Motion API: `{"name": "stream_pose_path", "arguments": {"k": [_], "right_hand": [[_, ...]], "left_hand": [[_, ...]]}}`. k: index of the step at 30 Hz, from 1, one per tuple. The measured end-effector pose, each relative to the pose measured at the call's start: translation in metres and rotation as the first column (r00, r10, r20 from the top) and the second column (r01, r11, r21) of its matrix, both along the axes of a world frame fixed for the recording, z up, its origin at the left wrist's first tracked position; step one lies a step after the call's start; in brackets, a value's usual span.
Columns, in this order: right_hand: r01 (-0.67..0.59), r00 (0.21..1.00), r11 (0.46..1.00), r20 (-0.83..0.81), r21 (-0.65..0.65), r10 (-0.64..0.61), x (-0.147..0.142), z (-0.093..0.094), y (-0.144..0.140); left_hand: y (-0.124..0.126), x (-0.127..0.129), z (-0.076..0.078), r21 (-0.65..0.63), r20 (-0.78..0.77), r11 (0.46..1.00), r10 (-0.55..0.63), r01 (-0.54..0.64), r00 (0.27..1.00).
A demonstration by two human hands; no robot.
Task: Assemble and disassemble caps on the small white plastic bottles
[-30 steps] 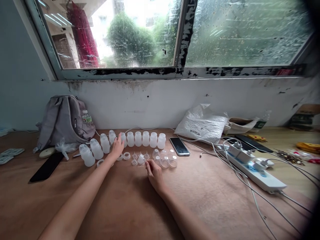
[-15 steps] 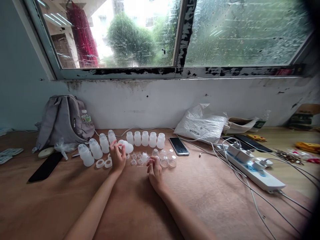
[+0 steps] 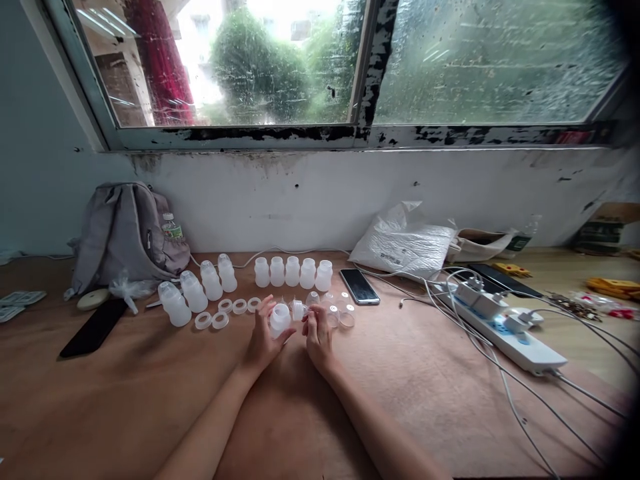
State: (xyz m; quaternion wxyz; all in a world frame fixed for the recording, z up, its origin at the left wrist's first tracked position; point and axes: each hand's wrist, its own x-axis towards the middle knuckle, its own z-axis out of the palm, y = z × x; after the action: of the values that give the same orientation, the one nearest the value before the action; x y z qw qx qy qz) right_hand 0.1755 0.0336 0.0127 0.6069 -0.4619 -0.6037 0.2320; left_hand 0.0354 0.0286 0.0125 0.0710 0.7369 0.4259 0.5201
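Note:
My left hand is closed around a frosted white baby bottle, its open mouth tilted up and toward me. Just to the right, my right hand pinches a small clear and white bottle nipple with its collar, held sideways near the bottle's mouth but apart from it. White rings lie left of my left hand. Beyond my right hand are clear caps. Open bottles stand in a row at the back, and several bottles with tops stand to the left. Some small parts are hidden behind my hands.
A phone lies right of the bottles. Farther right, a power strip trails loose cables over the table. At the back are a silver bag and a grey backpack. A black flat item lies at left.
My left hand has come from the left toward the middle, bringing a bottle that lay tipped over. My right hand has lifted the nipple and collar, turned toward the bottle.

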Motion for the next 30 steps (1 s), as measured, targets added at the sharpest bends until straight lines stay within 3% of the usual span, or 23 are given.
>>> {"name": "stream_pose_path", "arguments": {"k": [4, 12, 23, 30], "right_hand": [[0.029, 0.998, 0.998, 0.06, 0.052, -0.033, 0.004, 0.0, 0.0], [0.039, 0.985, 0.995, 0.164, 0.093, -0.054, 0.011, 0.001, 0.001], [0.087, 0.971, 0.994, 0.219, 0.062, -0.099, 0.009, 0.005, 0.0], [0.059, 0.97, 0.998, 0.237, 0.017, -0.062, 0.011, 0.01, 0.0]], "left_hand": [[0.004, 0.003, -0.007, -0.145, -0.024, 0.989, -0.028, 0.024, 0.999], [0.007, -0.015, -0.001, 0.048, -0.326, 0.996, 0.083, -0.071, 0.942], [0.006, -0.013, 0.001, 0.11, -0.419, 0.982, 0.189, -0.157, 0.888], [0.005, -0.015, 0.005, 0.111, -0.434, 0.978, 0.208, -0.177, 0.877]]}}
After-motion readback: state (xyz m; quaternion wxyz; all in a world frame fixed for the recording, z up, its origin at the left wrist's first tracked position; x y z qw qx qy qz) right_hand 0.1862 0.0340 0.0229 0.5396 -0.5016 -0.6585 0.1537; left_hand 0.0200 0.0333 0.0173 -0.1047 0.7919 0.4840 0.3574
